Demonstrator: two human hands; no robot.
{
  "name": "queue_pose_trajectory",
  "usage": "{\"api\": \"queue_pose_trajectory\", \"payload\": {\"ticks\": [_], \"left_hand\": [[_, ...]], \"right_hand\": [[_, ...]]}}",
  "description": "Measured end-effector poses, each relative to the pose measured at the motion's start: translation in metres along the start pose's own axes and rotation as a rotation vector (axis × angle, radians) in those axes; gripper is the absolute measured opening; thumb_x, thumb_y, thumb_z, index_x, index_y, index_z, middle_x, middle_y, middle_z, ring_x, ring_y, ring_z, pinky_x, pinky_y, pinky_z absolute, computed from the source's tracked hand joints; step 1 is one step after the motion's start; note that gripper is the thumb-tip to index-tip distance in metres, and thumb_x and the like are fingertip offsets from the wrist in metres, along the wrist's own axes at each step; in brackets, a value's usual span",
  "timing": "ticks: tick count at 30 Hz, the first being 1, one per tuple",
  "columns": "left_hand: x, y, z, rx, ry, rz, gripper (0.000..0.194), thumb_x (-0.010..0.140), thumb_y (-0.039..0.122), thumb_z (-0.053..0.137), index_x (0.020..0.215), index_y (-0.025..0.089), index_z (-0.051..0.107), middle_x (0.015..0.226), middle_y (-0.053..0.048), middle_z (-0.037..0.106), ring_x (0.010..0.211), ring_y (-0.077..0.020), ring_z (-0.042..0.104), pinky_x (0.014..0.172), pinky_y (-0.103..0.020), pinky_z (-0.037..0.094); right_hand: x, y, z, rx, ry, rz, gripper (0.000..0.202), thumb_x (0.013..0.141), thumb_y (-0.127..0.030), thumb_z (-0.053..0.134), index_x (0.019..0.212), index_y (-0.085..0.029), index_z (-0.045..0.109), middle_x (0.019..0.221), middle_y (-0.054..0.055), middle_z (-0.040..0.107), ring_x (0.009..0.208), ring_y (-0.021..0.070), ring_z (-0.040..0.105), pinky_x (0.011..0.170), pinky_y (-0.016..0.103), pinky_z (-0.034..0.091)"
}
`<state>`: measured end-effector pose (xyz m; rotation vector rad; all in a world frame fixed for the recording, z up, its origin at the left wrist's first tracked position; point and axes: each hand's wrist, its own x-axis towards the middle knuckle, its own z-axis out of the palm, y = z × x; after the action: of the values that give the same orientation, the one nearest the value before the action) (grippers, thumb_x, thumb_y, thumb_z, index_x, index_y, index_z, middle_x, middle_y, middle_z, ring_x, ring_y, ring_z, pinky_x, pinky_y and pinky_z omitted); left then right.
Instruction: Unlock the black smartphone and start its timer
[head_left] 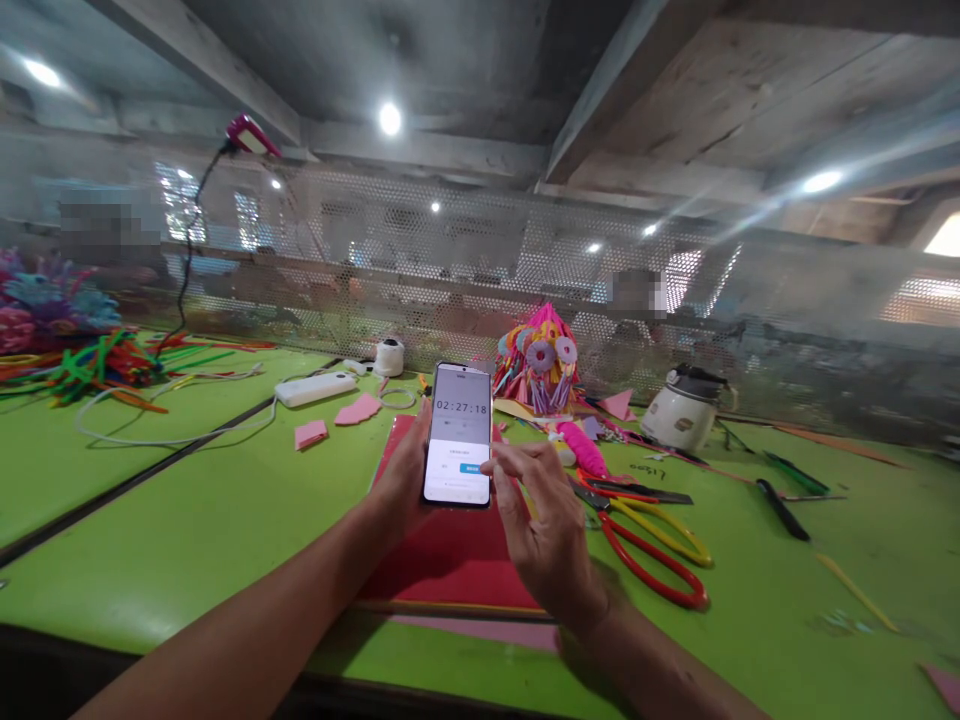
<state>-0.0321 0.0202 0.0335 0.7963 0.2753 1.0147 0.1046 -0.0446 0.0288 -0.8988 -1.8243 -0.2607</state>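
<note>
Two hands at phone (458, 435): left hand (405, 475) clasps its left edge, upright above red sheet (450, 550); right hand (544, 530) fingers spread, fingertip touching screen. Scissors (649, 530) lie right of phone.

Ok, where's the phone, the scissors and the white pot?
phone (458, 436), head view, middle of its screen.
scissors (651, 540), head view, red and yellow handles.
white pot (681, 416), head view, its side.

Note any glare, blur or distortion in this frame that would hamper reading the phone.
Head view: the phone screen is sharp, its timer legible; ceiling lights flare and streak at upper right; wide-angle bending bows the green table edges; the mesh partition and background look hazy, with small patches blurred.
</note>
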Motion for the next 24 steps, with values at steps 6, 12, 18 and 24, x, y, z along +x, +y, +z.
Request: {"api": "queue_pose_trajectory", "payload": {"ticks": [6, 12, 18, 24], "left_hand": [[0.0009, -0.0018, -0.0033, -0.021, -0.006, 0.002, 0.060, 0.090, 0.059, 0.030, 0.102, 0.011, 0.063, 0.081, -0.011, 0.072, 0.068, -0.0223, 0.067, 0.064, -0.032, 0.052], [0.0004, -0.0014, -0.0022, -0.013, 0.010, -0.002, 0.060, 0.091, 0.058, 0.027, 0.104, 0.011, 0.063, 0.083, -0.011, 0.072, 0.068, -0.0219, 0.067, 0.064, -0.032, 0.051], [-0.0005, -0.0004, 0.0002, -0.011, 0.008, -0.009, 0.061, 0.092, 0.057, 0.025, 0.104, 0.010, 0.063, 0.080, -0.011, 0.072, 0.067, -0.0220, 0.067, 0.064, -0.032, 0.051], [-0.0019, 0.0000, -0.0005, 0.000, 0.028, 0.003, 0.057, 0.090, 0.058, 0.032, 0.099, 0.011, 0.064, 0.083, -0.011, 0.072, 0.069, -0.0235, 0.068, 0.067, -0.034, 0.052]], "right_hand": [[0.0006, -0.0016, -0.0003, -0.009, -0.024, -0.046, 0.031, 0.087, -0.006, 0.048, 0.115, -0.017, 0.053, 0.094, 0.007, 0.065, 0.097, 0.0222, 0.050, 0.086, 0.044, 0.044], [0.0012, -0.0013, 0.0009, -0.021, -0.043, -0.074, 0.034, 0.086, -0.006, 0.049, 0.118, -0.017, 0.052, 0.095, 0.008, 0.066, 0.097, 0.0229, 0.050, 0.086, 0.044, 0.043], [-0.0004, -0.0010, 0.0016, -0.005, -0.035, -0.070, 0.034, 0.086, -0.006, 0.050, 0.117, -0.017, 0.052, 0.096, 0.007, 0.065, 0.097, 0.0222, 0.051, 0.086, 0.043, 0.043], [-0.0012, -0.0028, -0.0009, -0.033, 0.056, -0.033, 0.029, 0.086, -0.008, 0.051, 0.113, -0.017, 0.054, 0.089, 0.006, 0.059, 0.088, 0.0198, 0.052, 0.084, 0.039, 0.042]]}}
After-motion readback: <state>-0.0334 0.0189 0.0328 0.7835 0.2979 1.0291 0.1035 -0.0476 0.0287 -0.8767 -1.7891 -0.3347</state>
